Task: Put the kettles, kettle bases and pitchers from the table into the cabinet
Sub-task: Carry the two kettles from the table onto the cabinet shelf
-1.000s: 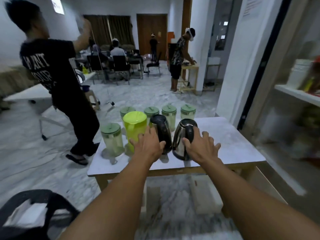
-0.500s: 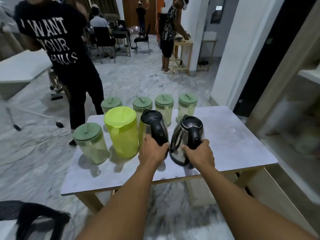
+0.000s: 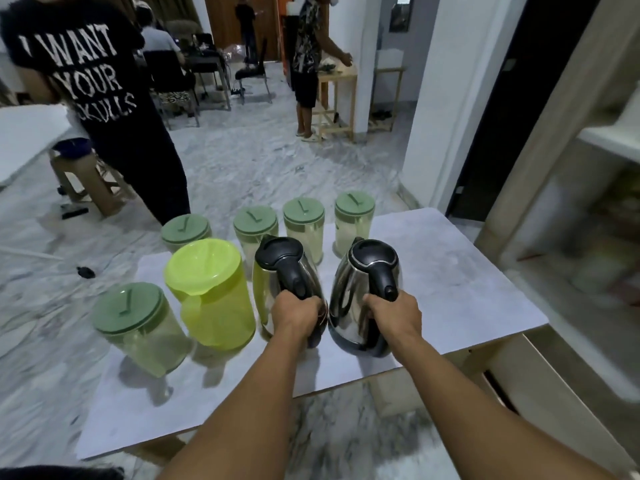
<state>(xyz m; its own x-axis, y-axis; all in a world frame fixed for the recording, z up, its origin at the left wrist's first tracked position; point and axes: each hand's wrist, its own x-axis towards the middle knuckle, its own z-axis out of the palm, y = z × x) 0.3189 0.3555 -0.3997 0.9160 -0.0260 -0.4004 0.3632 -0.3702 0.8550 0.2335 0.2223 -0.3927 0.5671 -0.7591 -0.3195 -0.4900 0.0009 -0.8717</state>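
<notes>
Two steel kettles with black lids and handles stand side by side on the grey table (image 3: 450, 278). My left hand (image 3: 298, 311) grips the handle of the left kettle (image 3: 277, 271). My right hand (image 3: 393, 315) grips the handle of the right kettle (image 3: 360, 271). A bright yellow-green pitcher (image 3: 211, 292) stands left of the kettles. Several clear pitchers with dull green lids surround them: one at the near left (image 3: 138, 327), the others in a row behind (image 3: 304, 223). Whether the kettles sit on bases is hidden.
An open cabinet with pale shelves (image 3: 609, 140) stands to the right of the table, blurred. A person in a black printed shirt (image 3: 104, 98) stands just beyond the table's far left corner. More people, chairs and a wooden stand fill the room behind.
My hands went from resting on the kettles to closing round their handles. The view has dropped and come closer to the table.
</notes>
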